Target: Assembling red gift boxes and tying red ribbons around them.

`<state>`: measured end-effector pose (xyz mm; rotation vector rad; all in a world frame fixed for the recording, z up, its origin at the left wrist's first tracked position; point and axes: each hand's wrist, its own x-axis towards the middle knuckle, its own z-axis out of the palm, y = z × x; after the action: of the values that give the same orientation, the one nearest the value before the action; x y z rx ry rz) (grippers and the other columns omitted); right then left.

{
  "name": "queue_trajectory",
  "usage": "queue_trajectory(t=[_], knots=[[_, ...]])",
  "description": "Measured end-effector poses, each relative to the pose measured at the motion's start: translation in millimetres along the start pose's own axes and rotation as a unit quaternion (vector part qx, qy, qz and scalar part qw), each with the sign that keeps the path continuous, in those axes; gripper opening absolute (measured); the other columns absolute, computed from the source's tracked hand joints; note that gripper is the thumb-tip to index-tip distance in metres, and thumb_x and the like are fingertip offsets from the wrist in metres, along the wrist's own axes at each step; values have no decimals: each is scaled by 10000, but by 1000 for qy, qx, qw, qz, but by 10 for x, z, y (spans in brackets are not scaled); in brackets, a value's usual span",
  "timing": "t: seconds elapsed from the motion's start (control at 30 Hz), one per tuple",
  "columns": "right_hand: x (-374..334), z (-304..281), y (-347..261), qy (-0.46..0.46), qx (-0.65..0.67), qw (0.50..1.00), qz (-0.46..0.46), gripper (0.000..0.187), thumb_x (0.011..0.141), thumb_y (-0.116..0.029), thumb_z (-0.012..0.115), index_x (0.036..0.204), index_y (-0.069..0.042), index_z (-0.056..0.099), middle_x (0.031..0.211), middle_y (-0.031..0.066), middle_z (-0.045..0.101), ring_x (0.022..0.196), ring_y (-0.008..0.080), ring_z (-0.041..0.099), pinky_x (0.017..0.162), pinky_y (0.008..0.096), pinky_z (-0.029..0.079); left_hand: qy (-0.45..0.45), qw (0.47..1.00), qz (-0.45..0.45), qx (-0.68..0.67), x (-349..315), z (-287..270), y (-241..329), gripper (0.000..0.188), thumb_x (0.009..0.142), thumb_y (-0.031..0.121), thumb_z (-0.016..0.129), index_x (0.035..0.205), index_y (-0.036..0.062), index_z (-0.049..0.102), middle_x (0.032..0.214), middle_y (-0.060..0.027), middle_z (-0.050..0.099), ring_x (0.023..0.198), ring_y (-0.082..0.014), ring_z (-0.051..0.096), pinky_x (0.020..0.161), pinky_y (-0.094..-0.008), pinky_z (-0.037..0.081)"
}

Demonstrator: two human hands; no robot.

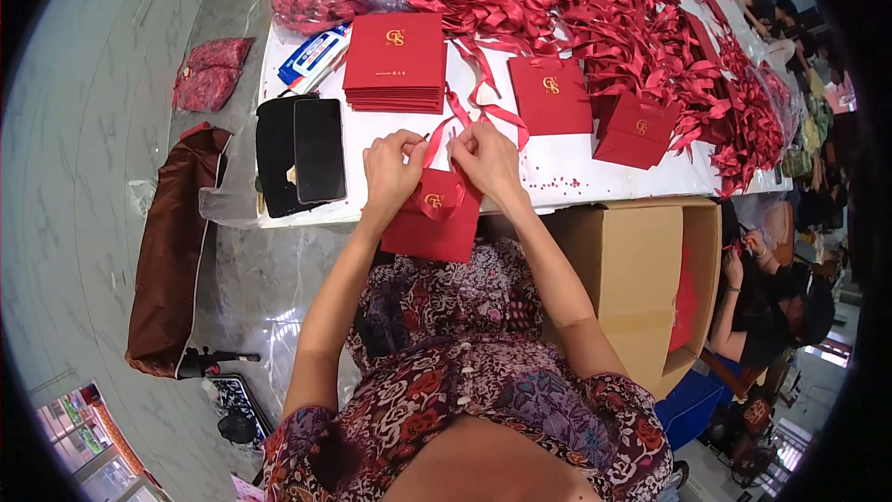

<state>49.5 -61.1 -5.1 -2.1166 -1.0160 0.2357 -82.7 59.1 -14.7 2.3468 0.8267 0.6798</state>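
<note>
A small red paper gift bag [429, 234] with a gold emblem lies at the table's front edge, partly over my lap. My left hand [392, 167] is closed in a pinch above its upper left, at a red ribbon [438, 141]. Beside it, my right hand [490, 160] pinches at the ribbon above the bag's upper right. A small dark tip shows by my left fingertips; I cannot make out what it is. More loose red ribbon [506, 115] curls on the white table just beyond my hands.
Past my hands stands a stack of flat red bags [395, 60]. A black phone [319, 151] lies on a black cloth at left. Right are two red bags, one flat [548, 98], and heaps of red ribbons [613, 23]. An open cardboard box [641, 279] stands beside me; a person works farther right.
</note>
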Motion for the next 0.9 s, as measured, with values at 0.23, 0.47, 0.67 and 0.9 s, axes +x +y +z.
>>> queue_trajectory(t=[0.23,0.47,0.67,0.9], knots=[[-51,21,-76,-80,155,985,-20,215,888,-230,686,860,-24,630,758,104,624,660,236,616,613,378,475,-28,970,-117,-210,-66,50,120,200,880,185,666,963,21,746,748,-138,726,646,-192,703,638,-314,530],[-76,57,-47,-60,189,980,-22,214,909,-232,670,912,-18,656,767,113,640,660,224,607,618,360,469,-54,948,-160,-269,-59,18,158,202,904,135,665,1038,6,742,785,-85,736,707,-95,673,663,-257,524],[-12,37,128,-149,327,933,20,252,932,-246,682,883,-1,656,699,16,609,644,65,523,575,254,411,-132,819,-235,-507,-62,7,153,238,943,34,600,1153,-38,688,966,-88,726,827,-92,664,752,-206,527],[-35,44,122,-156,334,928,63,252,909,-233,696,809,-7,650,640,-14,591,609,28,500,545,223,382,-154,796,-255,-527,-124,-26,174,252,957,58,605,1185,-29,672,965,-63,717,883,-73,644,794,-200,512]])
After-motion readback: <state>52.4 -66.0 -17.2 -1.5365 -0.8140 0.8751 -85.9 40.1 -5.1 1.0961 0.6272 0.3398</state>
